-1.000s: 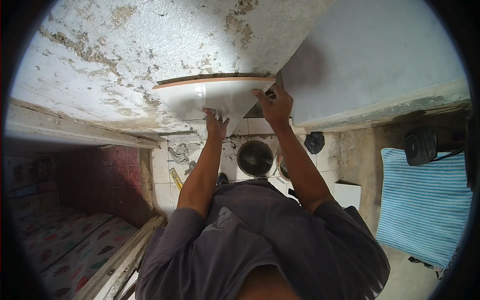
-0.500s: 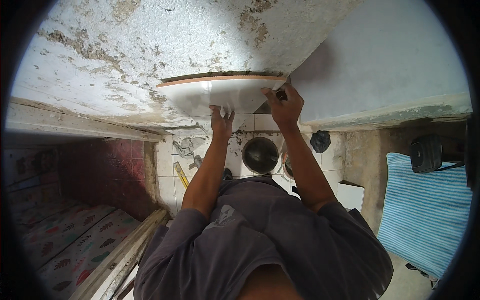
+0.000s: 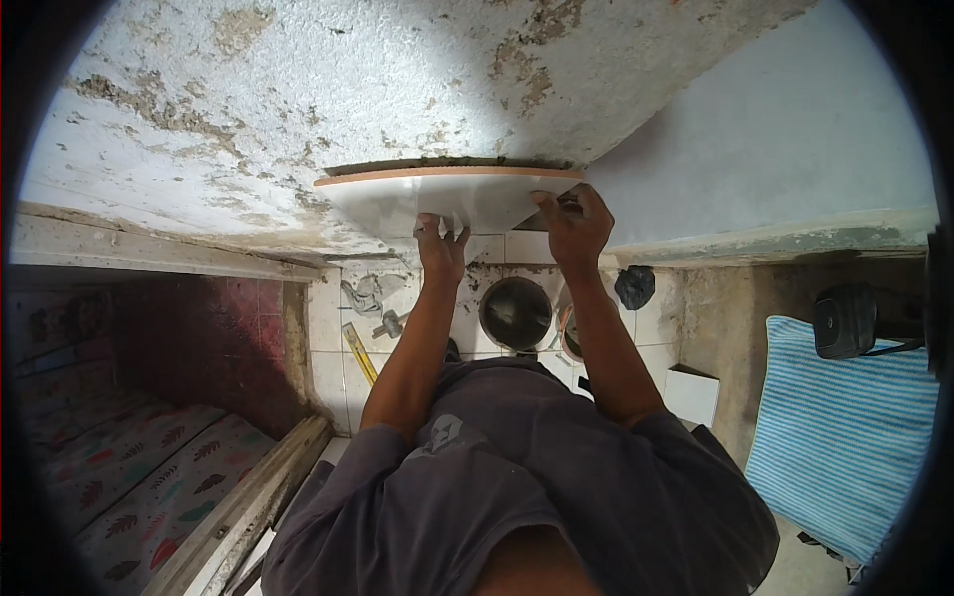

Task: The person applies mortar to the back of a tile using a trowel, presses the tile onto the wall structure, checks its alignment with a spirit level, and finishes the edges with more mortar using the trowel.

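A large white glossy wall tile (image 3: pixel 383 204) with an orange-brown edge stands against the rough wall in front of me. A dark gap shows between its top edge and the wall. My left hand (image 3: pixel 440 253) is open, its fingers apart and pressed to the lower middle of the tile's face. At the tile's right side my right hand (image 3: pixel 578 230) is closed on the edge, thumb on the front face, other fingers partly hidden behind. On the floor below are a black bucket (image 3: pixel 516 312), a hammer-like tool (image 3: pixel 391 325) and a yellow spirit level (image 3: pixel 360 353).
Grey rumpled material (image 3: pixel 370 293) lies left of the bucket, and a black plastic bundle (image 3: pixel 635 286) to its right. A white box-like piece (image 3: pixel 693 394) stands farther right. A blue striped cloth (image 3: pixel 845 427) carries a black bag (image 3: pixel 846 320). A wooden frame (image 3: pixel 248 507) borders the left.
The tile's top edge has come slightly toward me and to the right, and the dark gap behind it looks wider. Both hands keep their places on the tile.
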